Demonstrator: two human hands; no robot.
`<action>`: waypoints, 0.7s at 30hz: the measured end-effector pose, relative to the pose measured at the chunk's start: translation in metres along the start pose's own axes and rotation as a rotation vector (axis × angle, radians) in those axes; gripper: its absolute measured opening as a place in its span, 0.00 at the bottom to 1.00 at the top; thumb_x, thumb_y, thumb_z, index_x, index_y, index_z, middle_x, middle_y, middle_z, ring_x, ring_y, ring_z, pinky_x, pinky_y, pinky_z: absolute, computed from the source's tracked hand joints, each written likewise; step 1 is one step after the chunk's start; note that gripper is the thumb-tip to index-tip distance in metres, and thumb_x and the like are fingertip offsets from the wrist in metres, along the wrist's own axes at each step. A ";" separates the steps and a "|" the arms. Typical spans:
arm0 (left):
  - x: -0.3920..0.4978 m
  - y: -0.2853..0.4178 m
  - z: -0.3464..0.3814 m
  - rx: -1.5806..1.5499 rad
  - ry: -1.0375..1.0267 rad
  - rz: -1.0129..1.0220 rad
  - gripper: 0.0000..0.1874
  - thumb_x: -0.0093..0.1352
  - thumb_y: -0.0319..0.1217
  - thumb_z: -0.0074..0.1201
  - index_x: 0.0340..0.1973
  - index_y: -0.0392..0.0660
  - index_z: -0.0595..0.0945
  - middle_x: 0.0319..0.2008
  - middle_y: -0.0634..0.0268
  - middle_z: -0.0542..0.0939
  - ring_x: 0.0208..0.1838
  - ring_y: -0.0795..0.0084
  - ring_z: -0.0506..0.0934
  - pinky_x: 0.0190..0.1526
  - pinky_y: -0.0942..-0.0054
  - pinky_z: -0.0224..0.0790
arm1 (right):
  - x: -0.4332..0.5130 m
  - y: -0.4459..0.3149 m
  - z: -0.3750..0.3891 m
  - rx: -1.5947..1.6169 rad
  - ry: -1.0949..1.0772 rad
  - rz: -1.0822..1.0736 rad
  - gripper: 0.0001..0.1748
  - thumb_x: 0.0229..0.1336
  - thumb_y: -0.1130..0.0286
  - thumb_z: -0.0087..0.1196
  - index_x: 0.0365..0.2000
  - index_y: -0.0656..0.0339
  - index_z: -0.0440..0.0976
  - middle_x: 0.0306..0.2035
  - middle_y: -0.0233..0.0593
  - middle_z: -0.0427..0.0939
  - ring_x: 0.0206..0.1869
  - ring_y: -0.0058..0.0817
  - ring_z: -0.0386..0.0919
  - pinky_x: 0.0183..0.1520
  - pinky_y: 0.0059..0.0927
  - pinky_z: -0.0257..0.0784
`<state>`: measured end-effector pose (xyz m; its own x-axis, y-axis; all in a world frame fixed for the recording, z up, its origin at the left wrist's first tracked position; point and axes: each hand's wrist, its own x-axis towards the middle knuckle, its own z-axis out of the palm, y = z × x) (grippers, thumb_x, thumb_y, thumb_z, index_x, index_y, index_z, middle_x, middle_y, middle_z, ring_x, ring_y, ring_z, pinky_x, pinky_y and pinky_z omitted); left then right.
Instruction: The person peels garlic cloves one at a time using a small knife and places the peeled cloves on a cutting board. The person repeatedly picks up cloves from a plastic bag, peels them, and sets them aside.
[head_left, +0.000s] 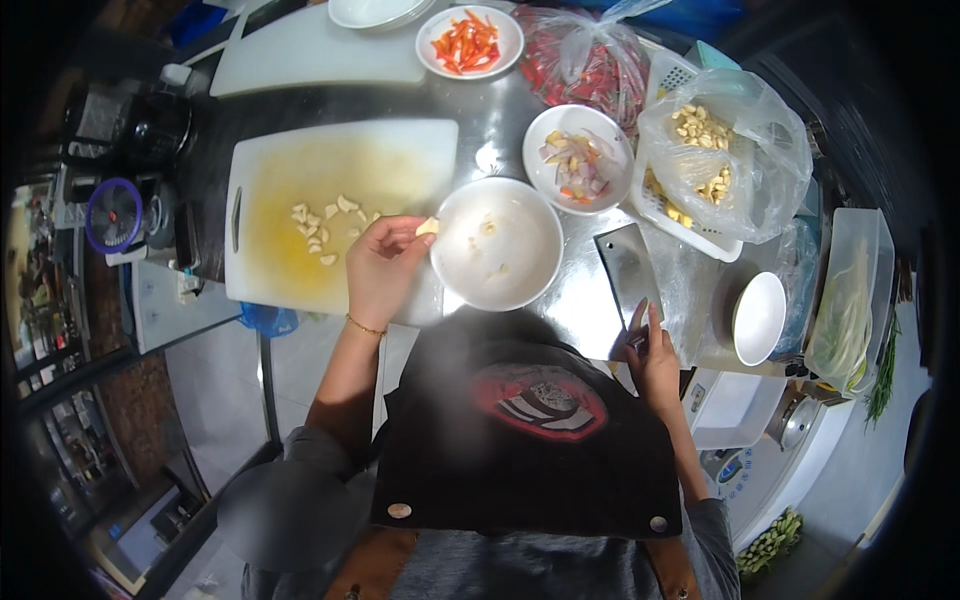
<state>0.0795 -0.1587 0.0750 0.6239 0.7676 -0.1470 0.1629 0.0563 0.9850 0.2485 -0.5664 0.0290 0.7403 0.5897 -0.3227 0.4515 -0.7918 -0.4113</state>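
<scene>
Between thumb and fingertips, my left hand (386, 251) pinches a pale garlic clove (428, 226) at the left rim of a white bowl (517, 277). A few light scraps lie on the bowl's bottom. Behind that hand, several peeled cloves (309, 229) rest on a yellow-stained white cutting board (405, 150). To the right, my right hand (654, 360) grips the handle of a cleaver (634, 270), its broad blade over the steel counter. Most of the handle is hidden by the fingers.
Beyond stand a bowl of cut red chillies (466, 45), a bowl of chopped onion (577, 165) and a bag of red chillies (585, 67). A white basket (690, 232) bears a bag of garlic cloves (705, 127). At right are a small bowl (759, 319) and a clear bin (847, 300).
</scene>
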 end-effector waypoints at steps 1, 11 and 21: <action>-0.002 -0.008 -0.010 0.104 0.027 0.000 0.09 0.67 0.21 0.66 0.42 0.37 0.85 0.35 0.66 0.87 0.37 0.80 0.83 0.43 0.79 0.76 | -0.001 -0.003 0.000 0.102 -0.002 -0.010 0.46 0.57 0.75 0.63 0.74 0.53 0.55 0.46 0.56 0.77 0.45 0.53 0.80 0.46 0.49 0.78; -0.017 -0.088 -0.083 0.549 0.032 0.229 0.07 0.66 0.26 0.67 0.37 0.41 0.85 0.32 0.61 0.82 0.29 0.70 0.78 0.35 0.74 0.74 | -0.035 -0.102 -0.016 0.196 -0.009 -0.237 0.17 0.71 0.77 0.48 0.57 0.66 0.71 0.26 0.50 0.78 0.27 0.46 0.80 0.31 0.39 0.74; -0.014 -0.092 -0.094 0.499 0.022 0.377 0.08 0.64 0.24 0.69 0.38 0.40 0.87 0.39 0.63 0.82 0.28 0.73 0.78 0.30 0.76 0.72 | 0.009 -0.220 0.046 0.125 -0.215 -0.444 0.27 0.65 0.73 0.53 0.64 0.57 0.66 0.39 0.58 0.82 0.31 0.56 0.82 0.35 0.52 0.79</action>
<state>-0.0161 -0.1144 -0.0049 0.6930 0.6897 0.2100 0.2751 -0.5222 0.8072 0.1332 -0.3798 0.0771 0.3653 0.8949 -0.2564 0.6264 -0.4400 -0.6434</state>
